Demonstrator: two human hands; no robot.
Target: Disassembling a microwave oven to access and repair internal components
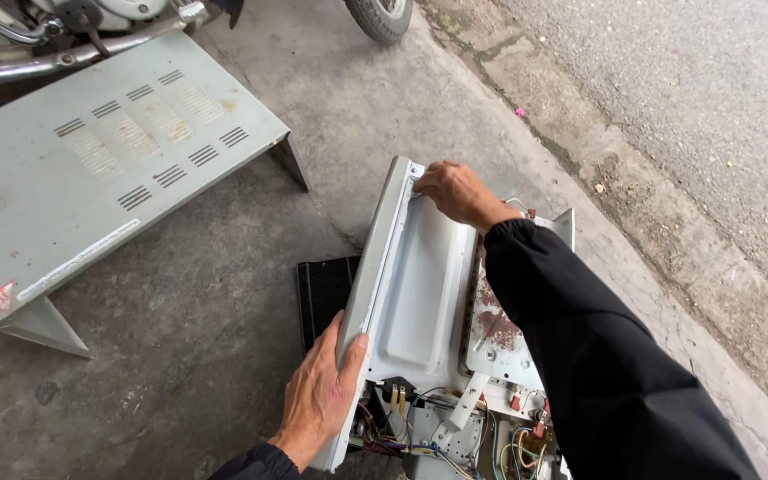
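My left hand (320,400) clasps the stripped oven chassis (424,293) at its near edge. My right hand (457,191) grips the far corner, the long axis running between them.

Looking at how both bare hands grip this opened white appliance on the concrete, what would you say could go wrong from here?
1. The left hand and right hand grip thin edges of the white sheet-metal appliance chassis; those edges may cut bare skin.
2. The exposed coloured wires sit close to the left hand and might snag or pull loose.
3. The chassis stands tilted on the concrete ground and could tip.
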